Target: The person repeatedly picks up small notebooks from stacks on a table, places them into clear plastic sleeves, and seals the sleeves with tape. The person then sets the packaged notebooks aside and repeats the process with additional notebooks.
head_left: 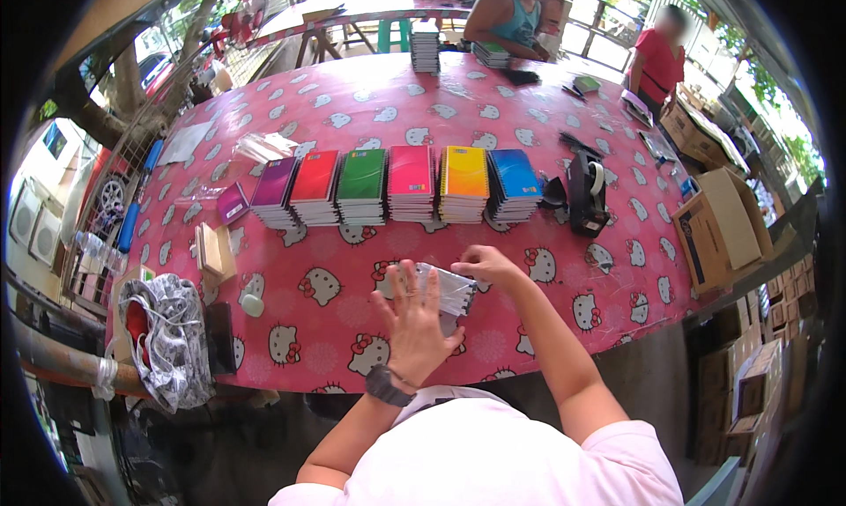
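The person's left hand [412, 317] lies spread, fingers apart and closed around nothing, over a pale-faced, dark-coiled spiral notebook bundle [454, 288] at the near middle of the glossy pink, cat-print table covering [275, 277]. The right hand [483, 265] is curled just beside the bundle's far right corner; whether its fingertips pinch anything cannot be told. Uneven pressure from the flat palm could skew the bundle or slide it on the smooth-looking covering. A push farther could topple the tall yellow-covered notebook stack [464, 173].
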The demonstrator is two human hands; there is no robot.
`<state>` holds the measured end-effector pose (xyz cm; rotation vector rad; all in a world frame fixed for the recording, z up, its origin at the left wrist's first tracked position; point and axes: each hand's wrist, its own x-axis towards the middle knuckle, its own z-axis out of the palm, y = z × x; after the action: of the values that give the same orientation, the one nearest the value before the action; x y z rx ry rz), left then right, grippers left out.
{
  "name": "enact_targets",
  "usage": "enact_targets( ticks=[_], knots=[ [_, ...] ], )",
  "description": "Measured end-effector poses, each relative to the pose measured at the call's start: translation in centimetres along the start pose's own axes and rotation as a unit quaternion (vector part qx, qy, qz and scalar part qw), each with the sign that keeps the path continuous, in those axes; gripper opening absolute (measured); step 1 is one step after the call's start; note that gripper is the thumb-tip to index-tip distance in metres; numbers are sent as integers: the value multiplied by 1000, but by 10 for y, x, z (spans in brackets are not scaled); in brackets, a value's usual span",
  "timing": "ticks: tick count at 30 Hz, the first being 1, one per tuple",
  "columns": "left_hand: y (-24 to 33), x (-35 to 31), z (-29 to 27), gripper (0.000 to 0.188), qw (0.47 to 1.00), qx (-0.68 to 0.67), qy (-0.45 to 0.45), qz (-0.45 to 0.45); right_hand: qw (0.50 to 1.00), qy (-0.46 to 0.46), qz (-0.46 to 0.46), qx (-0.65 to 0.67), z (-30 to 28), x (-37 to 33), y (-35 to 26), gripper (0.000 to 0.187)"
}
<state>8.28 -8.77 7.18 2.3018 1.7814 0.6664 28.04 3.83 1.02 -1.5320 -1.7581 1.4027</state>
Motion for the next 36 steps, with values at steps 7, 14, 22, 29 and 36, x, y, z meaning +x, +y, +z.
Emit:
enact_targets(
  ticks=[7, 14, 22, 29, 36],
  knots=[
    [-14, 25, -37, 121, 993, 21, -41, 111, 967, 202, 60, 145, -22, -113, 34, 21],
    [-18, 59, -11, 102, 902, -395, -28, 173, 952, -146, 94, 251, 59, -119, 39, 49],
    [-60, 28, 9, 111, 897, -425, -44, 111, 911, 49, -230, 339, 60, -100, -27, 58],
    [-49, 23, 11, 127, 846, -514, -20, 138, 908, 17, -323, 267, 31, -85, -40, 71],
    [-50, 4, 49, 128, 816, -568, -49, 98, 951, 48, -185, 242, 72, -94, -15, 97]
  ],
)
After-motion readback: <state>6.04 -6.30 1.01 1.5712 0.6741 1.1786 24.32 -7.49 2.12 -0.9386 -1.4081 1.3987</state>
